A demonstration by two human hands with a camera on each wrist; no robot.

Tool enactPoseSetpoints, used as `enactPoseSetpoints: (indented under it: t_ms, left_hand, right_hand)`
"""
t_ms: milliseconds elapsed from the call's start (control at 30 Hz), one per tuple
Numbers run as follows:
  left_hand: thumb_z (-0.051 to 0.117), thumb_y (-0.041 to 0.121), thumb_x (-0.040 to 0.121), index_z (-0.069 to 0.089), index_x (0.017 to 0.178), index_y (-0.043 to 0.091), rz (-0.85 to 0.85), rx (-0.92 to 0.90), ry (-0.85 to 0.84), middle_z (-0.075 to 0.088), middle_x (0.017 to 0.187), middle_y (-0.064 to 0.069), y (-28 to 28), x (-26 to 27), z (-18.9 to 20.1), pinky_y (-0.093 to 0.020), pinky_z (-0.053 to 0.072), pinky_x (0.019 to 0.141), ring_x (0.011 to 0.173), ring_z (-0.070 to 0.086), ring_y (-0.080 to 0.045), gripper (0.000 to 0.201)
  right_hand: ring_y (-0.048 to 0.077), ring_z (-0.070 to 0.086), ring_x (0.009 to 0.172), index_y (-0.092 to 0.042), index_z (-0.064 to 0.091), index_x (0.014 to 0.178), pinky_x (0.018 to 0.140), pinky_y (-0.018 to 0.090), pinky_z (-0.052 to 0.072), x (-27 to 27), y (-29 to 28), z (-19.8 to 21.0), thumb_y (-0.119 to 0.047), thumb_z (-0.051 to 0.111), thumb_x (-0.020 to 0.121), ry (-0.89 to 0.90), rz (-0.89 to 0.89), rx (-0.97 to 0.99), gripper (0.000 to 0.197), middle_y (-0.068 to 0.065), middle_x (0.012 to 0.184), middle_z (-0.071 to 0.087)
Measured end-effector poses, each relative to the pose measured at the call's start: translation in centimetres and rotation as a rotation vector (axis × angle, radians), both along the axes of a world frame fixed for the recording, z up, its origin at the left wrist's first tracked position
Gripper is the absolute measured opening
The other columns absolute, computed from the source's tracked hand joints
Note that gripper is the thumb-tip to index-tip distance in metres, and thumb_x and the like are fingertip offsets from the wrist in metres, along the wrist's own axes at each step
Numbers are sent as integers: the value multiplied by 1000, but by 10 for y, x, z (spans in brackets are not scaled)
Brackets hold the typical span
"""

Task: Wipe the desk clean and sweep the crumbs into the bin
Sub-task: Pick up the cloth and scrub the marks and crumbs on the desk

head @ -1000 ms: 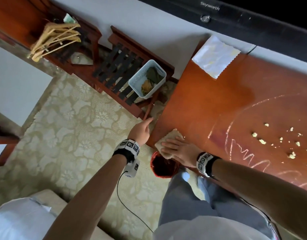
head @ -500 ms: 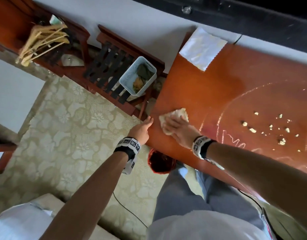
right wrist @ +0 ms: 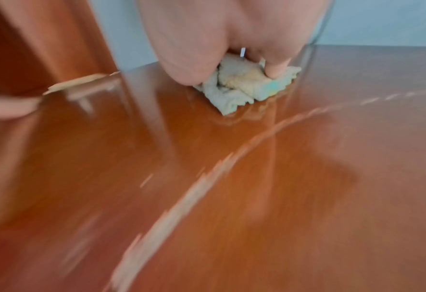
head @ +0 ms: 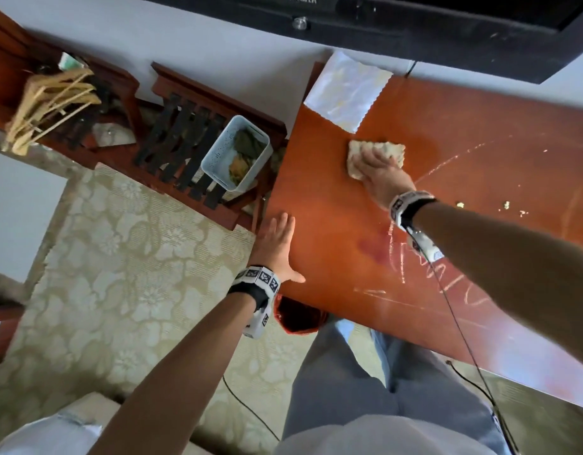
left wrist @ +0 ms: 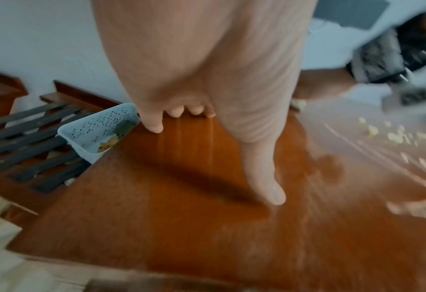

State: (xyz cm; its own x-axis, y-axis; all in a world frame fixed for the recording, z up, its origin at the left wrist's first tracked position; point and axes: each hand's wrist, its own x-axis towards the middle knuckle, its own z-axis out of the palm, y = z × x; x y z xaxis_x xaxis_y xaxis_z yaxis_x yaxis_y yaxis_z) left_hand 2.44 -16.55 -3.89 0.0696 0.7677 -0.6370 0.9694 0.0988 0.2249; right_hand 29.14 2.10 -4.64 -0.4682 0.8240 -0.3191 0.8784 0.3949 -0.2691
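Note:
The orange-brown desk (head: 333, 224) carries white chalk scrawls (head: 415, 267) and pale crumbs (head: 506, 204) at its right. My right hand (head: 382, 172) bears down on a crumpled beige cloth (head: 357, 156) at the desk's far left part. In the right wrist view the thumb and fingers of my right hand (right wrist: 207, 39) dig into the bunched cloth (right wrist: 244, 85). My left hand (head: 277, 244) lies flat with straight fingers on the desk's left edge, holding nothing. A red bin (head: 298, 318) stands on the floor below the near-left corner, partly hidden by the desk.
A white paper napkin (head: 347, 90) lies at the desk's far left corner, just beyond the cloth. A pale perforated basket (head: 218, 152) sits on a dark slatted rack left of the desk. A black TV (head: 415, 21) hangs above. Patterned carpet (head: 119, 257) covers the floor.
My right hand has slid the cloth from the near-left edge by the bin away toward the napkin. My left hand has moved onto the desk edge and flattened.

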Motion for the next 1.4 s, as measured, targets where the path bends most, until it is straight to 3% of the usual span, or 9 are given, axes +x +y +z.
enactPoseSetpoints:
  t_ms: [200, 433, 567, 733, 900, 1067, 1233, 1333, 1400]
  left_hand:
    - [97, 43, 57, -16, 160, 24, 20, 18, -6, -23, 167, 5, -5, 4, 0, -41, 12, 126, 155, -15, -22, 154]
    - [97, 42, 59, -8, 161, 16, 7, -48, 66, -15, 169, -1, 14, 16, 23, -40, 16, 127, 157, -8, -24, 149]
    - [97, 44, 58, -8, 161, 17, -92, 6, 64, -13, 170, -2, 38, 39, 38, -46, 17, 126, 157, -7, -28, 150]
    - [98, 47, 54, -17, 160, 21, -122, -96, 92, -23, 167, 0, 59, 69, 31, -53, 18, 125, 156, -12, -29, 159]
    - [100, 41, 52, -22, 158, 23, -75, -67, 119, -30, 165, 3, 47, 77, 17, -53, 17, 124, 155, -16, -27, 163]
    - [100, 42, 51, -24, 157, 28, -70, -66, 130, -32, 164, 6, 49, 74, 16, -51, 18, 124, 155, -17, -25, 164]
    - [100, 44, 51, -24, 157, 30, -87, -81, 137, -32, 164, 7, 50, 75, 21, -53, 24, 123, 155, -18, -24, 164]
    - [98, 49, 52, -25, 157, 27, -130, -91, 183, -31, 165, 5, 51, 76, 27, -51, 32, 120, 155, -16, -26, 164]
    - [97, 52, 52, -23, 158, 24, -145, -92, 196, -28, 166, 4, 53, 79, 32, -52, 32, 120, 156, -13, -27, 162]
  right_hand:
    - [31, 14, 151, -26, 26, 155, 121, 54, 16, -8, -14, -12, -22, 44, 100, -28, -48, 12, 58, 0, 164, 19]
    - [20, 10, 152, -33, 41, 148, 123, 49, 12, 8, -217, -15, -23, 54, 93, 160, 634, -60, 57, -10, 162, 24]
    - [20, 22, 150, -32, 42, 148, 122, 46, 16, 36, -241, -19, -26, 46, 94, 120, 801, -10, 55, -10, 161, 27]
    - [20, 13, 152, -31, 35, 152, 121, 47, 24, 54, -156, -14, -17, 63, 90, 80, 463, -3, 69, -9, 163, 20]
    - [31, 20, 150, -35, 22, 155, 116, 49, 31, 88, -12, -13, -15, 48, 99, -15, -111, -4, 65, -1, 165, 14]
    - [30, 14, 151, -24, 30, 155, 120, 52, 18, 109, 36, -7, -18, 46, 99, -41, -172, -10, 58, -1, 164, 18]
    - [27, 50, 132, -16, 59, 132, 106, 39, 46, 85, -73, -1, -11, 80, 75, 95, 170, 24, 60, 3, 141, 53]
    - [20, 17, 151, -29, 46, 146, 122, 48, 20, 85, -158, 6, -15, 67, 86, 137, 436, -48, 66, -8, 160, 29]
    - [20, 23, 149, -33, 51, 141, 119, 50, 26, 92, -206, 1, -18, 69, 84, 169, 637, -89, 61, -10, 158, 35]
